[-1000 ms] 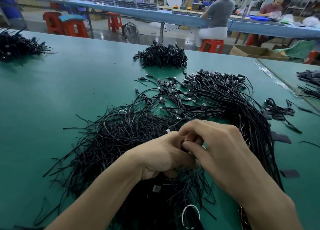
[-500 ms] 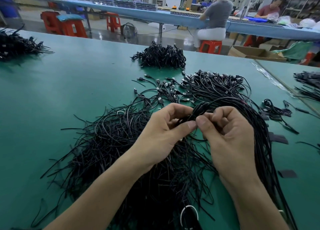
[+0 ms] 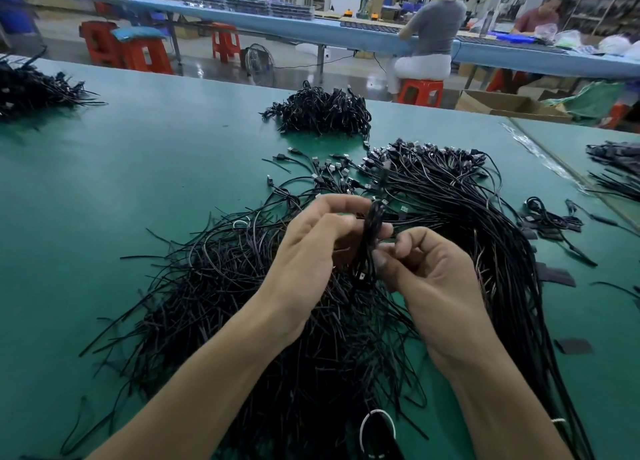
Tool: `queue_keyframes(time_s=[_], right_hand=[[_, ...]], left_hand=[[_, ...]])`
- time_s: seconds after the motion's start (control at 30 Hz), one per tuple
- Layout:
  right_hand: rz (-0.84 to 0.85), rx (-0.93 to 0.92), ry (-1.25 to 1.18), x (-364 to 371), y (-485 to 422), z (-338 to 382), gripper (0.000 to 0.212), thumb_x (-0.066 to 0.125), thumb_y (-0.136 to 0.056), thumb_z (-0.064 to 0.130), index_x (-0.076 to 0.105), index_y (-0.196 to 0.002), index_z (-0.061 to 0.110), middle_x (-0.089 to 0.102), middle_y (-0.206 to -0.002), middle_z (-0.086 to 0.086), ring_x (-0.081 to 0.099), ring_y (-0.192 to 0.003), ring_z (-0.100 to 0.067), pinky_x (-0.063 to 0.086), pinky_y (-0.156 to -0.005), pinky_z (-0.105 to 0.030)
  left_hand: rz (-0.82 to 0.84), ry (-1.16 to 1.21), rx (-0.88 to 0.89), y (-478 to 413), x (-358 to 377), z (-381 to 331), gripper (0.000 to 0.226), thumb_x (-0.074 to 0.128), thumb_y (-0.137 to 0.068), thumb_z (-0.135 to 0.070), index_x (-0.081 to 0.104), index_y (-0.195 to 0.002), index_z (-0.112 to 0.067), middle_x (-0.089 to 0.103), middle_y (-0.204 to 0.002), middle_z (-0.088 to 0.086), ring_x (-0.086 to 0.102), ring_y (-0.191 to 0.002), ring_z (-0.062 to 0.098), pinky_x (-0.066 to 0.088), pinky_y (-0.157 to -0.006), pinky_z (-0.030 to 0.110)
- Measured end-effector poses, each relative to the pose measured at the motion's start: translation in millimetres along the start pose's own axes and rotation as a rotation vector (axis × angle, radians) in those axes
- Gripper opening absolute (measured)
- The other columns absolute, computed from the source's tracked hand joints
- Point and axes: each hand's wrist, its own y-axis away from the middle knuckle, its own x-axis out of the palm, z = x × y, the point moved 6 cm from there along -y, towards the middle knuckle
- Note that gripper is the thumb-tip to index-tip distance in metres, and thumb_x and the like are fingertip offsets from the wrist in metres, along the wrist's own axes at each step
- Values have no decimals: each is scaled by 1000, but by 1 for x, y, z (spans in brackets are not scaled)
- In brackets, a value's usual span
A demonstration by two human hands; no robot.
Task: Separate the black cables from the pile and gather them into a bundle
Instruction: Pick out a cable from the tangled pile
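A big loose pile of thin black cables (image 3: 221, 286) with small plugs spreads across the green table (image 3: 156, 169). Above its middle, a small upright bundle of black cables (image 3: 374, 231) stands between my hands. My left hand (image 3: 318, 248) grips the bundle from the left, fingers curled over its top. From the right, my right hand (image 3: 426, 279) pinches the same bundle with thumb and fingertips. The bundle's lower end runs down into the pile.
A tied heap of cables (image 3: 322, 113) lies at the table's far middle, another heap (image 3: 31, 89) at far left, more cables (image 3: 616, 169) at right. Black strips (image 3: 557, 278) lie right of the pile. A white ring (image 3: 377, 428) lies near the front. Two people sit at a blue bench behind.
Both hands have risen from low in the pile. The gathered cables have turned from lying across between my hands to standing upright, and my hands have drawn slightly apart.
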Motion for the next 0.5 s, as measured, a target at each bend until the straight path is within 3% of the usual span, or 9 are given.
queue_keyframes(time_s=[0.1,0.17,0.2,0.3,0.4,0.5], right_hand=[[10,38,-41,-2,0,-5,30,65,-85,-10,49,-74,13,71,-76,3,65,-74,-1,51,-65,-14],[-9,72,-86,-5,0,-5,28,69,-82,-4,50,-74,15,72,-86,-11,66,-79,-11,52,-65,-18],[-26,80,-98,-7,-1,-4,27,72,-80,2,50,-73,15,70,-85,-15,64,-77,-15,51,-64,-19],[-129,47,-78,-19,-1,0,28,73,-80,5,50,-70,17,67,-74,-6,59,-68,-15,53,-66,-25],[-169,-42,-39,-22,0,11,31,73,-82,2,50,-68,19,66,-72,2,59,-67,-10,52,-69,-25],[-111,-89,-78,-15,2,22,26,74,-74,11,48,-71,16,65,-71,2,57,-61,-9,52,-64,-20]], left_hand=[[-24,-14,70,1,2,-2,26,45,-99,-38,61,-104,-19,76,-93,9,71,-94,24,50,-88,30],[7,-43,131,2,6,-4,20,53,-96,-33,61,-96,-15,76,-84,5,73,-85,17,54,-86,24],[15,-76,154,2,6,-4,13,59,-93,-26,60,-93,-12,76,-81,1,72,-78,11,55,-77,19],[-18,-304,189,1,2,1,28,83,-78,-21,59,-92,-20,68,-81,-11,60,-66,2,48,-61,18],[-74,-471,141,1,0,12,38,89,-71,-29,56,-90,-26,50,-69,-12,42,-58,5,38,-54,19],[-67,-452,101,0,1,19,32,86,-76,-25,56,-86,-20,57,-64,-4,52,-51,10,43,-51,21]])
